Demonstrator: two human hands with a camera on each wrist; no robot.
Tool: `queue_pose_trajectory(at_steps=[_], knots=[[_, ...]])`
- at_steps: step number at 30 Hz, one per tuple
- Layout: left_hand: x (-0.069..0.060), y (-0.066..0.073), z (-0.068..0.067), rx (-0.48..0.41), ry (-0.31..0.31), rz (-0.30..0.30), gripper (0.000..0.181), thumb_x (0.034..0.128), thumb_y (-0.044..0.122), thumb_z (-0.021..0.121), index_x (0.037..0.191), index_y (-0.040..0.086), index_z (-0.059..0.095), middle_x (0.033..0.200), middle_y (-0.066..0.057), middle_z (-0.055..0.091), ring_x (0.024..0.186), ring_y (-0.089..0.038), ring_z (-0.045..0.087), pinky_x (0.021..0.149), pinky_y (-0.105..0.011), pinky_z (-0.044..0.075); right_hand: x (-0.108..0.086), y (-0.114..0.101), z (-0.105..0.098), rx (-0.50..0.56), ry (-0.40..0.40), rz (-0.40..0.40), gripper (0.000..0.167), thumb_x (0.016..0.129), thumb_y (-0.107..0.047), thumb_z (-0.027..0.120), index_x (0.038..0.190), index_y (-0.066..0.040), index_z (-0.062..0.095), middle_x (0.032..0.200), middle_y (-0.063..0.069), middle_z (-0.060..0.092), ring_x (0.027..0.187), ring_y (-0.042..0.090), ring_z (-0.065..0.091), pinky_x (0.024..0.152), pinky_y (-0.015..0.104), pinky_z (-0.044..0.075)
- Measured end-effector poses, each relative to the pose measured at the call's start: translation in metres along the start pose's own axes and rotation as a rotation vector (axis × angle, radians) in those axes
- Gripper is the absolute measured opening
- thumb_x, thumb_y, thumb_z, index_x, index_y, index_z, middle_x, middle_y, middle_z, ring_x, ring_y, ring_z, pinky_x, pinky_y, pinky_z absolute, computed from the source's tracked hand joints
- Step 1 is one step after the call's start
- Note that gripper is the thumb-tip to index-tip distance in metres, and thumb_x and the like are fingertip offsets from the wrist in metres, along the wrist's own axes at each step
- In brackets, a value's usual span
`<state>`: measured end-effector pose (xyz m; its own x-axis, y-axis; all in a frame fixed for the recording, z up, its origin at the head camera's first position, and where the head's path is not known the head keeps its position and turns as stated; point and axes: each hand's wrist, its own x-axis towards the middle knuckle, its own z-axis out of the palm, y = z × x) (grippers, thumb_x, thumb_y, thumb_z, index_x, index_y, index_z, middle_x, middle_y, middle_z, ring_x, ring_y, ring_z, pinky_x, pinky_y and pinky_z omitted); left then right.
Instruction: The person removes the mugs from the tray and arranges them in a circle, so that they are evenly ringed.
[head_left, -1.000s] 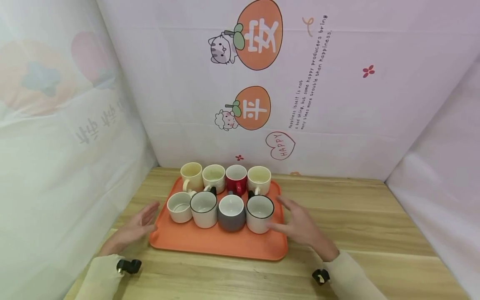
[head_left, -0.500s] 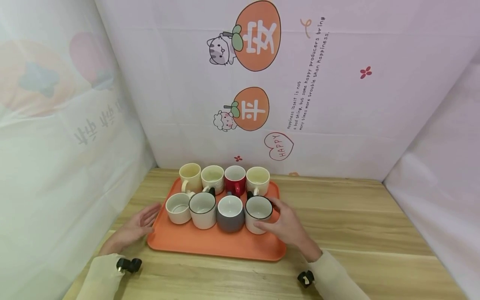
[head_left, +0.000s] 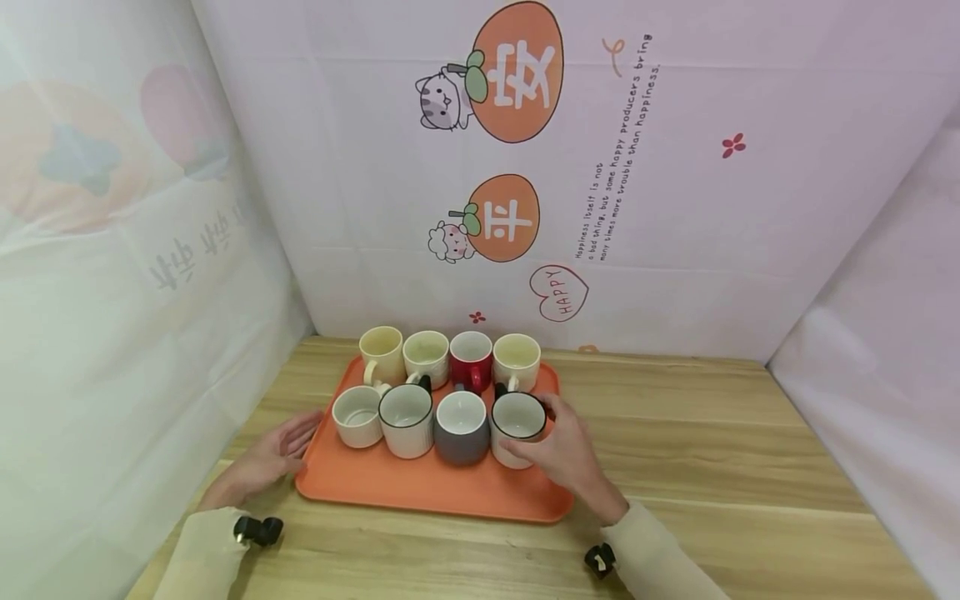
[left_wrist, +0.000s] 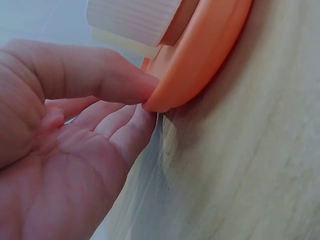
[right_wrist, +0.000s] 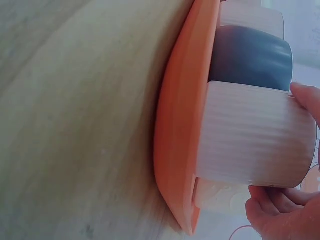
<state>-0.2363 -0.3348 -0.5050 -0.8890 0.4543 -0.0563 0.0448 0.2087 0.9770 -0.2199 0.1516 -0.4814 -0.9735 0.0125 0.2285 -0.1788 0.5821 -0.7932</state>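
An orange tray [head_left: 427, 490] with several mugs in two rows lies on the wooden table. My right hand [head_left: 566, 450] holds the ribbed white mug with a black rim [head_left: 519, 414] at the front row's right end. In the right wrist view, thumb and fingers lie on opposite sides of that white mug [right_wrist: 255, 135], near its rim, and its base is on the tray. At the tray's left edge, my left hand [head_left: 266, 458] pinches the rim. The left wrist view has the thumb [left_wrist: 122, 82] on top of the tray rim [left_wrist: 200, 60], fingers underneath.
Left of the held mug stand a grey mug [head_left: 462, 446], another black-rimmed white mug [head_left: 407, 429] and a small white one [head_left: 358, 425]. Behind are a red mug [head_left: 472, 367] and cream mugs [head_left: 517, 362]. Printed cloth walls [head_left: 675, 250] enclose the table [head_left: 712, 450].
My right hand has moved left from beside the tray and taken hold of the black-rimmed white mug. The left hand has closed in slightly on the tray's edge. The mugs look unmoved.
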Motion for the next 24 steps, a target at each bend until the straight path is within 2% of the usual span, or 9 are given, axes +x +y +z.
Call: queue_pose_trajectory(at_steps=[3,6,8,12,17,19,24], knots=[[0.0,-0.001,-0.001,-0.013,0.003,0.003,0.098,0.0801,-0.017,0.061,0.164,-0.014,0.01,0.172,-0.036,0.004,0.145,0.006,0.039,0.109,-0.008,0.042,0.0,-0.002,0.0,0.008,0.007,0.001,0.082,0.067,-0.037,0.1,0.134,-0.009,0.062,0.123,0.005,0.072,0.114,0.024,0.068,0.101,0.043,0.058],[0.0,-0.003,-0.001,-0.008,0.003,0.001,0.099,0.0794,-0.017,0.061,0.164,-0.014,0.009,0.172,-0.036,0.004,0.146,0.006,0.038,0.109,-0.008,0.042,0.001,-0.002,0.0,0.018,0.01,-0.004,0.08,0.067,-0.035,0.1,0.133,-0.009,0.062,0.121,0.006,0.072,0.112,0.024,0.068,0.099,0.043,0.058],[0.001,-0.004,-0.001,-0.001,0.003,-0.004,0.099,0.0795,-0.016,0.061,0.164,-0.013,0.009,0.172,-0.036,0.004,0.15,0.0,0.036,0.109,-0.008,0.042,0.002,-0.001,0.0,0.025,0.01,-0.009,0.079,0.067,-0.033,0.1,0.131,-0.009,0.063,0.121,0.006,0.072,0.111,0.023,0.068,0.098,0.042,0.058],[0.001,-0.006,-0.002,0.012,0.005,-0.021,0.099,0.0802,-0.016,0.061,0.165,-0.012,0.009,0.173,-0.034,0.004,0.158,-0.021,0.025,0.109,-0.008,0.042,0.002,0.002,-0.001,0.048,0.009,-0.019,0.077,0.065,-0.029,0.101,0.129,-0.01,0.063,0.119,0.005,0.071,0.11,0.022,0.067,0.098,0.041,0.057],[0.003,-0.009,-0.002,0.035,0.011,-0.023,0.098,0.0811,-0.016,0.06,0.165,-0.011,0.01,0.173,-0.034,0.005,0.158,-0.045,0.012,0.108,-0.007,0.042,0.001,0.007,-0.005,0.075,-0.007,-0.043,0.075,0.064,-0.026,0.102,0.128,-0.013,0.065,0.118,0.002,0.072,0.11,0.02,0.067,0.101,0.041,0.056],[0.002,-0.009,-0.002,0.036,0.014,-0.024,0.097,0.0812,-0.016,0.06,0.165,-0.011,0.01,0.173,-0.034,0.006,0.157,-0.049,0.009,0.108,-0.007,0.043,0.001,0.008,-0.008,0.076,-0.015,-0.064,0.073,0.064,-0.026,0.102,0.127,-0.016,0.066,0.117,0.001,0.072,0.109,0.019,0.067,0.1,0.04,0.056],[0.002,-0.009,-0.003,0.026,0.004,-0.025,0.097,0.0816,-0.016,0.06,0.165,-0.011,0.01,0.174,-0.033,0.006,0.157,-0.051,0.008,0.109,-0.008,0.042,-0.001,0.008,-0.018,0.08,-0.028,-0.113,0.068,0.063,-0.024,0.102,0.123,-0.018,0.069,0.114,-0.001,0.073,0.107,0.017,0.067,0.097,0.037,0.056]])
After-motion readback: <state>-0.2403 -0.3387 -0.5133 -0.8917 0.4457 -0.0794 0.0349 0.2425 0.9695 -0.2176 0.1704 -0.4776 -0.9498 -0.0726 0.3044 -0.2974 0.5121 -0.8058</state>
